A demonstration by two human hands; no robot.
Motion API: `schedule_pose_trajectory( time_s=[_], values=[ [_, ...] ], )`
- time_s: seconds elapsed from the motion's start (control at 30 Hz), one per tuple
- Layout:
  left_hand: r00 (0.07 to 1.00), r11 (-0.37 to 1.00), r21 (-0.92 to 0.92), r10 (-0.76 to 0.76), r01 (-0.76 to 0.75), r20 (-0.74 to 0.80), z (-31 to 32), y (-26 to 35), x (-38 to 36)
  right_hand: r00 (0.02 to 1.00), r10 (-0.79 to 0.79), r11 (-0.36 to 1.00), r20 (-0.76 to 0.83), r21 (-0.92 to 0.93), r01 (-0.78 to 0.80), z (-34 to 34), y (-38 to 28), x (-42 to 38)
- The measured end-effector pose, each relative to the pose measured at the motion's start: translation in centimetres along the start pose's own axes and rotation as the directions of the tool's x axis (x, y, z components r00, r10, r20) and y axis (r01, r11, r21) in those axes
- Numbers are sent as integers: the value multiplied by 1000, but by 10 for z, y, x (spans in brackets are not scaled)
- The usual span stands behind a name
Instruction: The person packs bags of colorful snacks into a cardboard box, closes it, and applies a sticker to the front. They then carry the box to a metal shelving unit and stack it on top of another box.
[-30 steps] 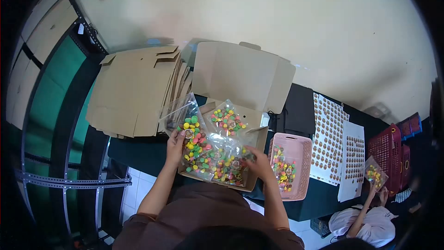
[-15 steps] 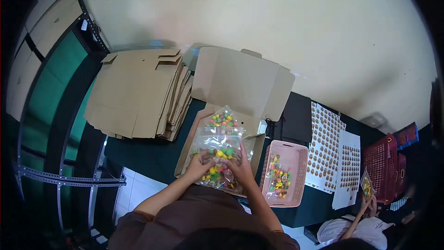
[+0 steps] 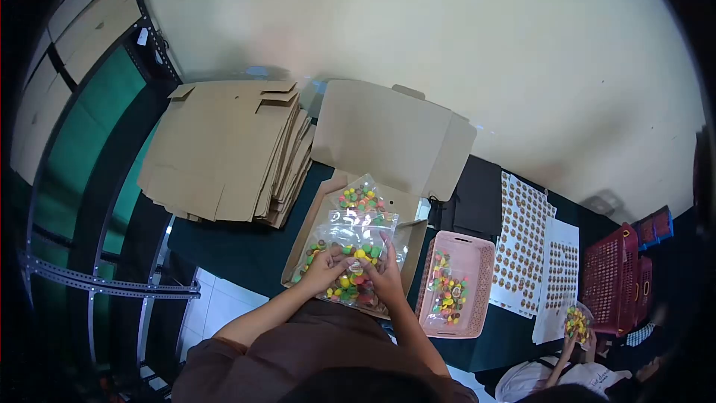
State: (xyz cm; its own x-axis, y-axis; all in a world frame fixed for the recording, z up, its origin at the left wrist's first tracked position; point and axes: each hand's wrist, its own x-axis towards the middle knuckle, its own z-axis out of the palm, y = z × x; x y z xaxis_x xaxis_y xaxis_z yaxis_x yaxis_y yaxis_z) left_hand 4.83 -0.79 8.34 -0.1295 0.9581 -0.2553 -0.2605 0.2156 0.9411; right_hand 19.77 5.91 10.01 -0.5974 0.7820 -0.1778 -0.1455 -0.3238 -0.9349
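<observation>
Brown short-sleeved top (image 3: pixel 313 351), bare forearms

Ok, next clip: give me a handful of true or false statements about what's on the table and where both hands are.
1. Both hands, left hand and right hand, rest on a clear bag of coloured sweets inside the open cardboard box. True.
2. The pink basket is empty. False: it holds a bag of coloured sweets.
3. A stack of flat cardboard blanks lies left of the open box. True.
4. The sticker sheets lie inside the open box. False: they lie on the dark table, right of the pink basket.
5. The red basket stands at the far right. True.
</observation>
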Motion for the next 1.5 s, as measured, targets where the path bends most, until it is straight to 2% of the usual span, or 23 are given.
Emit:
schedule_pose_trajectory(
  time_s=[0.07,0.23,0.33,0.37,0.4,0.5,0.53,0.6,0.63,0.67,0.7,0.77,0.87,0.9,0.93,1.0,1.03,1.17,1.27,1.4,1.43,1.47,1.5],
  values=[
    [999,1000,-6,-29,30,34,-13,-24,6,1000,8,1000,-20,-21,-9,-10,5,0],
    [995,998,4,-59,58,77,3,-14,-3,999,-31,993,-23,-111,28,-12,-1,-9],
    [987,999,29,35,-40,154,4,-12,-2,1000,0,999,-31,-53,-1,-19,10,-7],
    [985,992,125,-13,-9,172,2,-11,-2,993,-61,997,-105,-60,55,-22,22,-3],
    [986,992,123,-11,-10,168,4,-8,-4,976,-123,991,-178,-72,111,-24,28,-1],
    [995,989,147,3,-17,100,8,-3,-9,998,-64,986,-22,-157,59,-1,-14,-14],
    [995,991,130,8,-21,101,8,-5,-9,998,-63,986,-24,-155,59,-2,-11,-13],
    [995,993,112,12,-23,101,9,-6,-9,989,-7,997,-145,-83,-5,-10,3,-8],
    [988,996,85,-9,-5,153,9,-6,-8,963,-127,984,-236,-155,92,-14,17,-2],
    [979,998,59,-26,14,203,8,-5,-8,965,-125,984,-230,-154,91,-23,27,0],
    [980,998,58,-24,13,197,6,-2,-8,964,-90,995,-249,-54,80,-23,20,2],
    [951,931,361,-155,50,267,4,5,-9,953,-12,998,-304,54,30,-22,5,-2],
    [945,905,422,-180,50,275,4,6,-10,964,-25,999,-263,27,34,-32,3,0],
    [943,904,424,-180,46,280,6,7,-9,963,15,1000,-269,-17,-20,-33,-1,-1],
    [975,940,340,-73,-3,209,7,7,-8,962,12,1000,-274,-16,-17,-32,-4,-3],
    [992,976,179,122,-126,29,9,8,-6,977,3,987,-214,-158,-38,-26,-10,-8],
    [981,985,18,174,-173,-84,12,13,-7,984,-48,968,-171,-250,3,-24,-10,-9],
    [993,976,189,113,-105,-34,-9,8,4,999,28,956,-46,-292,-40,-30,-8,-12],
    [995,994,95,50,-58,82,-10,26,0,998,24,971,57,-240,-10,-41,-17,-14],
    [983,998,57,-18,8,182,-9,24,2,998,-32,977,58,-211,44,-50,-19,-13],
    [989,992,-18,130,-129,68,-4,19,1,997,-56,976,-45,-213,46,-49,-22,-12],
    [962,960,-75,266,-269,-56,-2,15,3,997,-59,975,-46,-215,48,-48,-26,-12],
    [950,950,33,311,-311,4,-10,17,6,979,-139,956,-147,-277,95,-46,-29,-13]
  ],
)
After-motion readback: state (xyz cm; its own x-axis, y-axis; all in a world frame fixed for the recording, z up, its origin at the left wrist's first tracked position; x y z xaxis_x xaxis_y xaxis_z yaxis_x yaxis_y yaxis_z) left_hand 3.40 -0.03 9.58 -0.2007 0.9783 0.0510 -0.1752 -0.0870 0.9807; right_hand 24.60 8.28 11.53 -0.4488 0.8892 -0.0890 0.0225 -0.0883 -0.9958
